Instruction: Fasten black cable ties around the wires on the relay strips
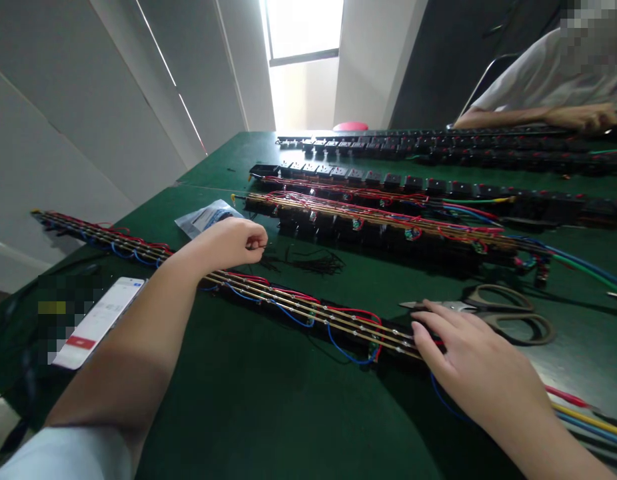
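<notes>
A long power-strip assembly (288, 300) with brass bars and red and blue wires lies across the green table (268, 413) in front of me. My left hand (233, 241) is closed in a pinch above it, holding a thin black cable tie (261, 248). My right hand (468, 360) rests flat on the right part of the strip, fingers stretched out over the wires. A loose pile of black cable ties (313, 262) lies just beyond the strip. Scissors (493, 313) lie right behind my right hand.
More wired strips (388, 223) and rows of black sockets (413, 181) lie further back. A clear plastic bag (206, 217) sits near my left hand. A phone (101, 320) lies at the left. Another person's arm (538, 119) rests at the far right. Loose coloured cables (588, 420) trail off right.
</notes>
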Demonstrator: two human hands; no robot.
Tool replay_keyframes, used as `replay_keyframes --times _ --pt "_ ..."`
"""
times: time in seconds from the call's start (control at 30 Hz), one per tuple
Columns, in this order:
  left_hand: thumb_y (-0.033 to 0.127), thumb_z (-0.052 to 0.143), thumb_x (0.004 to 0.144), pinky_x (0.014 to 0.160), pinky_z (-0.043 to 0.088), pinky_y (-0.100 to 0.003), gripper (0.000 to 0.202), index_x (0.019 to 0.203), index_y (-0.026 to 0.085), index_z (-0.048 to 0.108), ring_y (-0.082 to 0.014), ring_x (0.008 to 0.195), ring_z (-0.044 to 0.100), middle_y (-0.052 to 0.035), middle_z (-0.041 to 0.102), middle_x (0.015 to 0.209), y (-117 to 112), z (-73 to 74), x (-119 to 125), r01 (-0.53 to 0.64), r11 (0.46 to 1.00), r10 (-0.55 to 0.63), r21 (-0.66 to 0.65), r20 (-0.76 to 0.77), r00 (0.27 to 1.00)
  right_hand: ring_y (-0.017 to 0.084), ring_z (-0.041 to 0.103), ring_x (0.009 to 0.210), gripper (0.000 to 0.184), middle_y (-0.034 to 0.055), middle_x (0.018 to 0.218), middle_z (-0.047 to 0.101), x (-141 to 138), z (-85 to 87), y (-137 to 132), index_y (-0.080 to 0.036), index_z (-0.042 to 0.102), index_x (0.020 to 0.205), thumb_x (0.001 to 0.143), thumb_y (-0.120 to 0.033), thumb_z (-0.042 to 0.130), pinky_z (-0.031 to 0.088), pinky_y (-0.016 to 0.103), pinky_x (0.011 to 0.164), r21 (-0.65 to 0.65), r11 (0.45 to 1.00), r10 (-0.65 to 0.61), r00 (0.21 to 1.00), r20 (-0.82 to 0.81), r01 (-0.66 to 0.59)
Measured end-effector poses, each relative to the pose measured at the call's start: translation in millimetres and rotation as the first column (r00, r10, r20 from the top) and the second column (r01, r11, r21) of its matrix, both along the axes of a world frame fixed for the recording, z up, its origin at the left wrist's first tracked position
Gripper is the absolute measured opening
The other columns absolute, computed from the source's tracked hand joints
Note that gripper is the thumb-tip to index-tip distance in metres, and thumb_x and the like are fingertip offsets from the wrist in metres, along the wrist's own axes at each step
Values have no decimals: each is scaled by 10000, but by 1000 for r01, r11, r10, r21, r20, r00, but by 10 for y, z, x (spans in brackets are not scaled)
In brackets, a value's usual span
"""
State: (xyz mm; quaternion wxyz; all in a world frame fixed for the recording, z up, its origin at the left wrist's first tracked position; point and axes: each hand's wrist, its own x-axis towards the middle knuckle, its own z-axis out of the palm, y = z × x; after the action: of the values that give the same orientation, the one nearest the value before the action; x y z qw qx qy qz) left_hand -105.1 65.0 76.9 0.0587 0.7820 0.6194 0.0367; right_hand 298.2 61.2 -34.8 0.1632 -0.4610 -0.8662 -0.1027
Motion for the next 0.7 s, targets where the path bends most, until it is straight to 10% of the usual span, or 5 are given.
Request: replay_keyframes --times 0.13,0.3,0.47,0.7 --pt "250 614 842 757 501 -263 97 860 245 709 -159 814 658 18 738 895 -542 224 858 241 969 -223 -51 233 947 362 719 1041 488 174 1138 780 -58 77 -34 -142 792 1018 1012 -403 380 575 520 849 -83 996 -16 1000 -23 14" --pt "92 577 833 757 530 -329 157 813 179 707 -231 809 689 -55 738 808 -901 -245 1789 482 829 -463 -285 135 876 299 688 1073 369 130 1190 770 -139 168 -119 -170 770 1001 1005 -347 447 529 419 882 -168 983 -75 997 -21 70" --pt "105 640 849 694 515 -311 123 825 200 715 -238 816 710 -60 739 842 -836 -653 1982 434 836 -389 -335 197 900 253 686 952 266 101 1042 790 -163 208 -202 -176 738 999 995 -320 514 481 377 808 -183 982 -70 995 -69 57" --pt "193 757 848 628 479 -243 82 780 217 719 -160 715 674 3 715 788 -820 -684 2023 422 861 -322 -285 336 885 249 665 912 213 96 961 771 145 191 -349 -178 700 990 994 -247 499 461 409 853 -50 997 42 975 -216 -54"
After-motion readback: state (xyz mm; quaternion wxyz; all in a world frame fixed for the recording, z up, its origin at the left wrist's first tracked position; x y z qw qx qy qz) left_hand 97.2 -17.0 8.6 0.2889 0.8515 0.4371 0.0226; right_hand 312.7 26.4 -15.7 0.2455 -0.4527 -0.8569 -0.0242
